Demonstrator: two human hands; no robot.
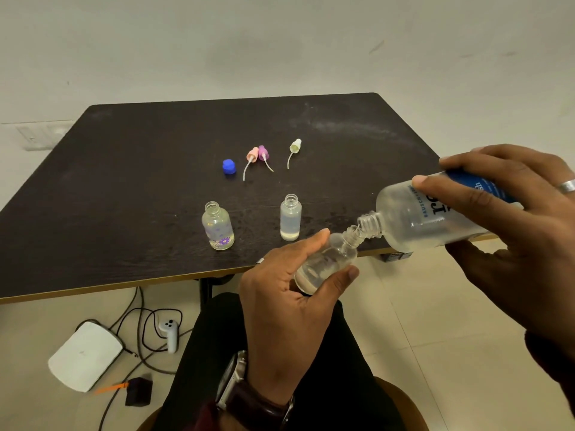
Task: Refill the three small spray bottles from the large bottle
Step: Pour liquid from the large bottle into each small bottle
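My left hand (280, 293) holds a small clear bottle (326, 262), uncapped and tilted, just off the table's near edge. My right hand (516, 219) grips the large clear bottle with a blue label (426, 219), tipped so its open neck meets the small bottle's mouth. Two other small open bottles stand upright on the dark table (140, 188): one with purple flowers (217, 227), one plain (290, 217). Behind them lie a blue cap (229, 167) and three spray heads: pink (252, 157), purple (264, 154), pale yellow (295, 147).
On the floor to the left are a white flat device (84, 356), black cables (146, 331), a white controller (169, 332) and a small black box (138, 391). My dark trousers fill the lower middle. A pale wall stands behind the table.
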